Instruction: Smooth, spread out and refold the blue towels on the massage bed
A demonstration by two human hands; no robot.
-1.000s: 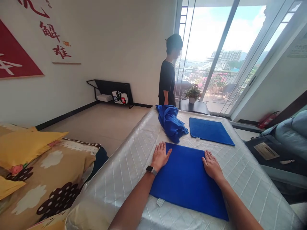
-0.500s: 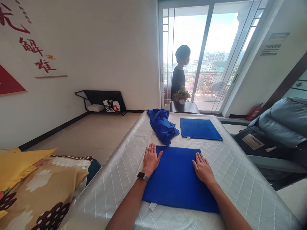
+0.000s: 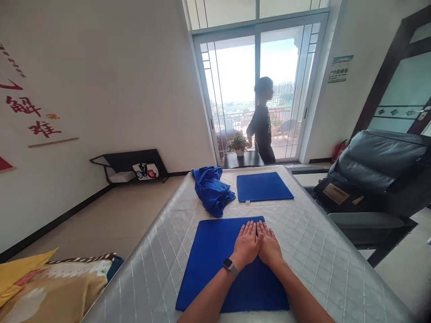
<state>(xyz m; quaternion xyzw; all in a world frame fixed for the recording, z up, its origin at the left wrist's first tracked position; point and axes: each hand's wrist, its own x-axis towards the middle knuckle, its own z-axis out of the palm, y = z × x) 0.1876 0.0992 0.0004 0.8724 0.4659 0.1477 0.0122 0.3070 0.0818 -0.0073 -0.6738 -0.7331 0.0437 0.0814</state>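
Observation:
A blue cloth (image 3: 208,264) lies flat on the silver quilted cover (image 3: 151,273), close in front of me. My left hand (image 3: 247,243), with a watch on its wrist, rests palm down on the upper right part of this cloth. Against it lies my right hand (image 3: 268,244), also palm down, near the cloth's right edge. The thumbs meet or overlap, and both hands are flat and hold nothing. Farther back sits a second flat blue cloth (image 3: 264,186), with a crumpled blue cloth (image 3: 212,190) to its left.
Beyond the far edge, a potted plant (image 3: 239,142) stands on a dark table (image 3: 247,159), and a person (image 3: 262,125) is by the glass door. A dark armchair (image 3: 373,166) with a bag is at right. Patterned bedding (image 3: 74,287) lies lower left.
My left hand has slid right across the cloth to meet my right hand. The view has shifted, and the person by the door appears farther right relative to the plant.

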